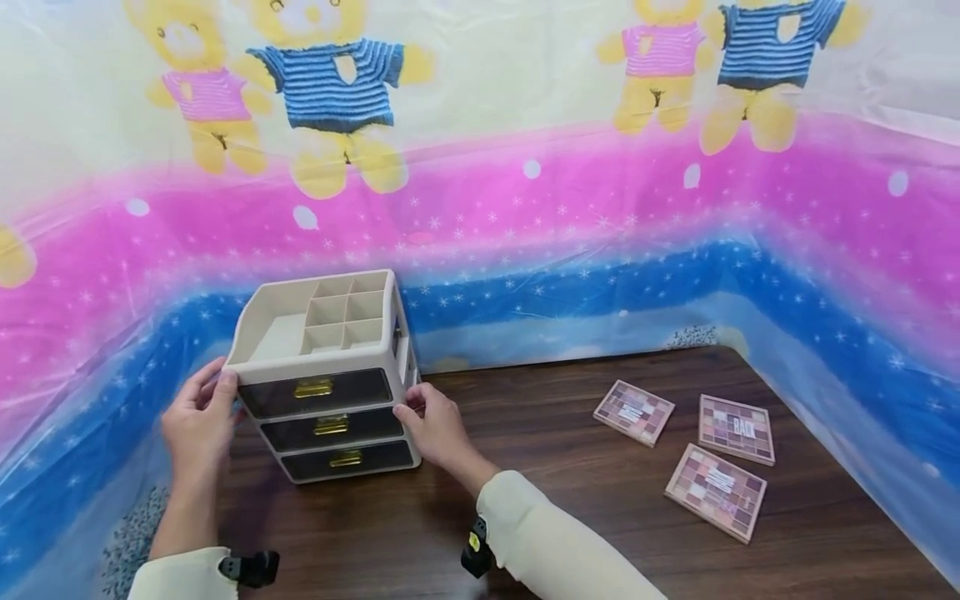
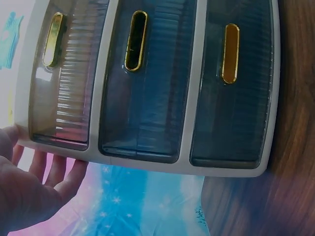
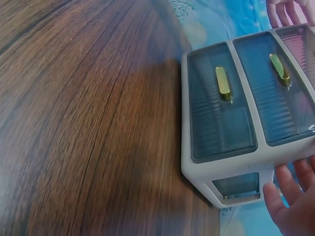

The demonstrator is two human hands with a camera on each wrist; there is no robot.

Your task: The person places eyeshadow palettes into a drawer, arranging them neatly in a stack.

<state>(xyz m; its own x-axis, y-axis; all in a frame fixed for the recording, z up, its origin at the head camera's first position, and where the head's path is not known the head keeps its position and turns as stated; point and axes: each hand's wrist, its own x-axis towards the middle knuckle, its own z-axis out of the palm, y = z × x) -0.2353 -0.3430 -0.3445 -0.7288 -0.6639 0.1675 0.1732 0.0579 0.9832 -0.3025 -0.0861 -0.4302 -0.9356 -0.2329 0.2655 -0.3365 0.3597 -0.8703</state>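
A cream desktop drawer organizer (image 1: 322, 412) stands on the wooden table at the left, with its drawers closed. The dark see-through fronts carry gold handles (image 1: 313, 387), and the divided top tray (image 1: 283, 333) holds nothing. My left hand (image 1: 198, 417) grips its upper left front edge, the thumb on the corner and the fingers along the side. On the opposite side, my right hand (image 1: 437, 427) holds the right edge near the middle drawer. In the left wrist view, the left fingers (image 2: 56, 169) lie against the organizer's side. The right fingers (image 3: 290, 184) touch its other side in the right wrist view.
Three square eyeshadow palettes (image 1: 635, 412) lie flat on the right part of the brown wooden table (image 1: 540, 467). Behind and beside the table hangs a colourful sheet (image 1: 525, 217) printed with bears. Each wrist wears a black camera strap (image 1: 476, 546).
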